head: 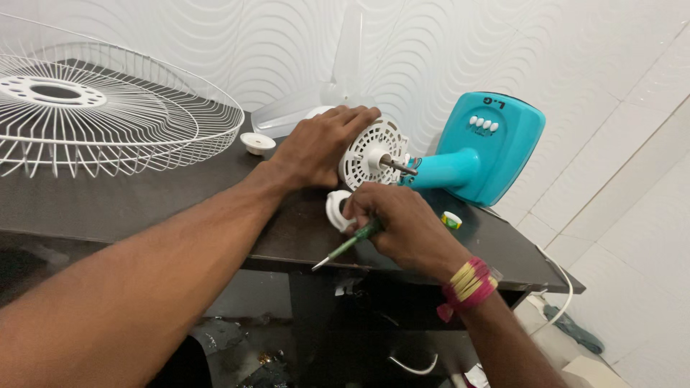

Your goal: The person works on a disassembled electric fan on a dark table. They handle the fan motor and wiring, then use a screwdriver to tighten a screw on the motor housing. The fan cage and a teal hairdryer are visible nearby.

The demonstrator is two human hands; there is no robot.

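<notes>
Two hands: left hand grips motor housing; right hand clasps screwdriver.

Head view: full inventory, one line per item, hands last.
Table: 1, dark brown, under everything.
Wire guard: 1, white, table's left.
Blade: 1, translucent, behind left hand.
Motor housing: 1, white, centre, shaft exposed.
Fan base: 1, turquoise, lying at right.
Cap: 1, white, beside guard.
Ring nut: 1, white, by right hand.
Screwdriver: 1, green handle, in right hand.
Left hand: on housing.
Right hand: red-yellow wrist thread.
</notes>
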